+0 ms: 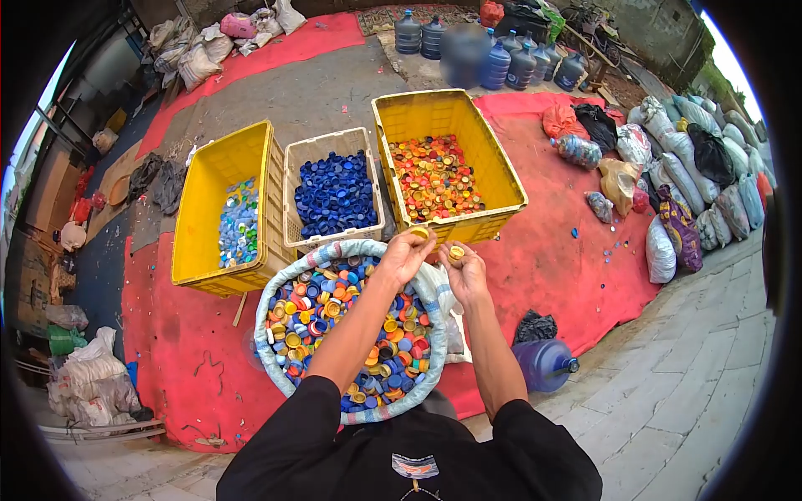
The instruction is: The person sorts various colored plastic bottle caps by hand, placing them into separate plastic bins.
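Observation:
My left hand [403, 258] pinches a yellow bottle cap [420, 233] near the front edge of the large yellow crate [493, 219]. Close beside it, my right hand [466, 274] has its fingers closed on another yellow cap [456, 251]. Under my forearms stands a sack with a rolled pale-blue rim [438, 351], full of mixed bottle caps [302, 321]. Red, orange and yellow caps [434, 171] lie in the large crate. A white crate [292, 171] holds dark blue caps [336, 194]. Light blue, white and green caps [239, 221] lie in the left yellow crate [196, 200].
A red ground sheet [568, 275] spreads around the crates. A large blue water jug [543, 366] lies by my right elbow. Filled sacks [681, 175] are piled at right, more sacks [200, 63] at back left. Several water jugs [520, 67] stand at the back.

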Demonstrator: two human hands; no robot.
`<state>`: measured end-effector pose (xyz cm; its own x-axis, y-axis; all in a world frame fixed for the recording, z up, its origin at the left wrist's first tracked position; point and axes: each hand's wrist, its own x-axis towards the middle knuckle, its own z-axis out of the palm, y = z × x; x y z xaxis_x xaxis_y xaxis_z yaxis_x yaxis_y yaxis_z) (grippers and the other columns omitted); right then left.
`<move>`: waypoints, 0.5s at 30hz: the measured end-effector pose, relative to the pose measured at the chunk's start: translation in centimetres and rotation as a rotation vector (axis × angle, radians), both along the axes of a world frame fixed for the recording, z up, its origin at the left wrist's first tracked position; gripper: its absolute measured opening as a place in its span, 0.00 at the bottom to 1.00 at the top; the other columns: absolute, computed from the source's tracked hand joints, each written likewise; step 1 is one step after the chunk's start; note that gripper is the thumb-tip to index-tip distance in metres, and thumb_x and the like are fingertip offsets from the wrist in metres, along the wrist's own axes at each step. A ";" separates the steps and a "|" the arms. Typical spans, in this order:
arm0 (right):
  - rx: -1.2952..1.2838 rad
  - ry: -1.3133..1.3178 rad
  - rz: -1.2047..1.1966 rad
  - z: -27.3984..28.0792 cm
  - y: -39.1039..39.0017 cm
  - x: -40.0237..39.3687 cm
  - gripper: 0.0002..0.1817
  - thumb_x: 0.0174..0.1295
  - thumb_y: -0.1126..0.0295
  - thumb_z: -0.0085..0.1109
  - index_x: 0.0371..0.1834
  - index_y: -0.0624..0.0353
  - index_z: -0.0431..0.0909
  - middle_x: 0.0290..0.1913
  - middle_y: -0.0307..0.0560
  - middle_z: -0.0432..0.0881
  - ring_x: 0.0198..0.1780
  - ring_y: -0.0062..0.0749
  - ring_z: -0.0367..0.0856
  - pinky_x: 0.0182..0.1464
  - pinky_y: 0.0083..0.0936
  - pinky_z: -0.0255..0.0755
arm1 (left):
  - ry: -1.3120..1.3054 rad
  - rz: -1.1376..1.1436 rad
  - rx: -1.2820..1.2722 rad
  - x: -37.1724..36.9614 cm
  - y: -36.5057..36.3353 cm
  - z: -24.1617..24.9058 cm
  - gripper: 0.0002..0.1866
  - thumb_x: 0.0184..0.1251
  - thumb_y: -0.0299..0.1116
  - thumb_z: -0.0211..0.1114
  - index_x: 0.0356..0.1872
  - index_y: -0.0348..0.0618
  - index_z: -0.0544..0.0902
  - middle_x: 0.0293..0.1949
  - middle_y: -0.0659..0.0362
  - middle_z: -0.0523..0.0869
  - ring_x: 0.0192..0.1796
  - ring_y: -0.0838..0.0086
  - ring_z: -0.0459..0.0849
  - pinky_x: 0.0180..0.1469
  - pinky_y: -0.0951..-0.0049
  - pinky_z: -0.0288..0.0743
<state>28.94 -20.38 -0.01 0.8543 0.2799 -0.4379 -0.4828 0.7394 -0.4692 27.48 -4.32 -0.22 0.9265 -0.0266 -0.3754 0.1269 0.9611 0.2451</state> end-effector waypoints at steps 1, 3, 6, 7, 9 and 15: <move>-0.030 -0.025 -0.006 -0.1 0.8 1.7 0.29 0.49 0.91 0.35 0.60 0.82 0.58 0.59 0.69 0.66 0.61 0.53 0.71 0.67 0.43 0.69 | 0.024 -0.024 0.048 2.0 0.3 -0.4 0.17 0.63 0.15 0.50 0.53 0.24 0.67 0.55 0.42 0.70 0.62 0.57 0.72 0.70 0.60 0.69; -0.038 -0.052 -0.023 -1.0 2.4 5.7 0.19 0.55 0.89 0.37 0.51 0.83 0.66 0.54 0.67 0.69 0.57 0.51 0.74 0.65 0.42 0.72 | 0.040 -0.034 0.163 6.0 0.9 -0.6 0.18 0.66 0.18 0.54 0.56 0.25 0.66 0.57 0.41 0.69 0.65 0.56 0.69 0.71 0.59 0.66; -0.050 -0.188 0.006 -1.1 4.3 10.8 0.07 0.56 0.90 0.42 0.38 0.79 0.67 0.48 0.64 0.71 0.50 0.49 0.77 0.63 0.41 0.75 | -0.088 -0.063 0.236 9.2 2.0 1.7 0.22 0.67 0.22 0.58 0.59 0.23 0.63 0.64 0.40 0.65 0.70 0.57 0.63 0.74 0.59 0.58; -0.104 -0.174 -0.010 -0.4 4.7 11.5 0.08 0.54 0.91 0.44 0.38 0.80 0.69 0.49 0.64 0.72 0.54 0.49 0.76 0.62 0.40 0.75 | -0.086 -0.024 0.229 9.5 2.6 2.0 0.24 0.67 0.22 0.58 0.60 0.23 0.62 0.65 0.40 0.63 0.72 0.57 0.60 0.75 0.60 0.55; -0.103 -0.122 -0.038 -0.2 5.0 12.7 0.17 0.54 0.92 0.44 0.49 0.84 0.62 0.59 0.70 0.65 0.63 0.56 0.71 0.66 0.41 0.71 | -0.126 0.052 0.213 9.1 4.1 2.9 0.27 0.67 0.21 0.57 0.63 0.21 0.57 0.68 0.39 0.58 0.76 0.56 0.52 0.77 0.58 0.50; -0.215 -0.258 -0.033 1.3 3.7 8.0 0.30 0.59 0.87 0.47 0.65 0.83 0.50 0.67 0.73 0.59 0.63 0.56 0.72 0.65 0.35 0.72 | -0.069 0.151 0.393 2.4 6.2 4.1 0.22 0.68 0.24 0.58 0.60 0.28 0.63 0.61 0.41 0.69 0.66 0.56 0.70 0.69 0.58 0.67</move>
